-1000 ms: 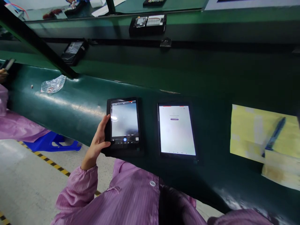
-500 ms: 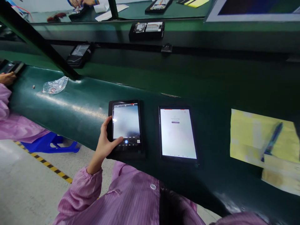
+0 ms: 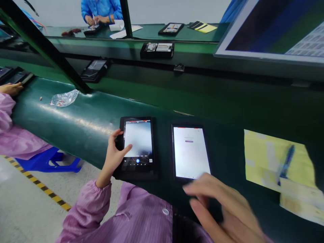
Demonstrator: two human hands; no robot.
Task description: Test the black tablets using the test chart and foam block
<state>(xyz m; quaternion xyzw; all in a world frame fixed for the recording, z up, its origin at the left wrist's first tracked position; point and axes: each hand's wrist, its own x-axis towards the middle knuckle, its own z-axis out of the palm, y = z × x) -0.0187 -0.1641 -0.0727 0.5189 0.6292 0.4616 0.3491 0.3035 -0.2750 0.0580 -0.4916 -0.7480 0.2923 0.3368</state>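
Nearest, the right hand (image 3: 222,206) hovers blurred, fingers loosely spread, holding nothing, by the second tablet (image 3: 191,152). The left hand (image 3: 115,153) grips the left tablet (image 3: 138,145) on the desk (image 3: 83,114), thumb on its screen (camera check, apparently); next calls for a precise tap.

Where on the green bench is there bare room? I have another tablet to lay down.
Bare bench lies between the plastic wrap and the left tablet, and between the right tablet and the yellow sheet. The gap between the tablets is narrow. The near edge is crowded: left hand, right hand.
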